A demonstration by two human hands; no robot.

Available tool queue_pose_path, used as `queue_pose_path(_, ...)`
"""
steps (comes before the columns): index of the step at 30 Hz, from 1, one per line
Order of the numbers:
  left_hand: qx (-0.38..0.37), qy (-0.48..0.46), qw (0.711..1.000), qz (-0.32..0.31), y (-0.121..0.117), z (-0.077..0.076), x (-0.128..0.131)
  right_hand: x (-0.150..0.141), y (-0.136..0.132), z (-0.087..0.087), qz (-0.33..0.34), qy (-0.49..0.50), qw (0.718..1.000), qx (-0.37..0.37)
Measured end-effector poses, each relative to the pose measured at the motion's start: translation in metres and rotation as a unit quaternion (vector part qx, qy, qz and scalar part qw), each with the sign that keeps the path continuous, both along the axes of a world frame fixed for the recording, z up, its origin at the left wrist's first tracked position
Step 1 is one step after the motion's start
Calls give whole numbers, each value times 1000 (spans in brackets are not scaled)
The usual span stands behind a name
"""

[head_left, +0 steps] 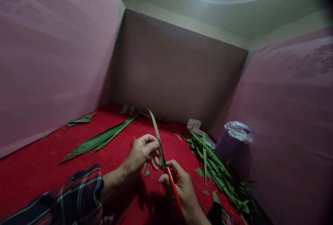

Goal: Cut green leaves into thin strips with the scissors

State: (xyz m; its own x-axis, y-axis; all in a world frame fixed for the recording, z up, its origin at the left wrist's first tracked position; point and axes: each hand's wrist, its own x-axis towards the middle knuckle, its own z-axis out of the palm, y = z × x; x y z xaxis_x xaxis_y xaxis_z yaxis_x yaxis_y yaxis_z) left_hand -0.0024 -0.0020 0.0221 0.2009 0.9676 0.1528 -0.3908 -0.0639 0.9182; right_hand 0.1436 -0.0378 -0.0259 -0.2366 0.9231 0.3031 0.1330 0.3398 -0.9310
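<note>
My left hand (146, 148) is closed in a pinch on a long narrow green leaf strip (155, 125), which stands nearly upright with its tip pointing up and away. In my right hand (180, 181) is a red-handled knife (173, 186), its thin dark blade lying along the lower part of the strip. The two hands are close together, and the fingers partly hide where blade and leaf meet. Small green leaf scraps (147, 173) lie on the red cloth (111, 173) beneath them.
Broad long leaves (104, 138) lie to the left, with a smaller leaf piece (83, 120) beyond. A heap of leaf strips (218, 173) spreads along the right. Behind it are white papers (194, 124) and a purple container with clear plastic (231, 141). Pink walls (57, 55) enclose the space.
</note>
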Motion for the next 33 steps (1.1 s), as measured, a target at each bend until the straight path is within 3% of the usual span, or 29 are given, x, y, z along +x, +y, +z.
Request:
queue_pose_path(8,6,3,1000,23,0,2,-2,-1,-2,3,-8,-38,999,-8)
queue_pose_path(17,4,7,1000,4,-1,2,-2,-1,-10,14,25,-66,997,26)
queue_pose_path(33,0,12,1000,-11,-1,-3,3,0,-6,8,10,-56,998,23)
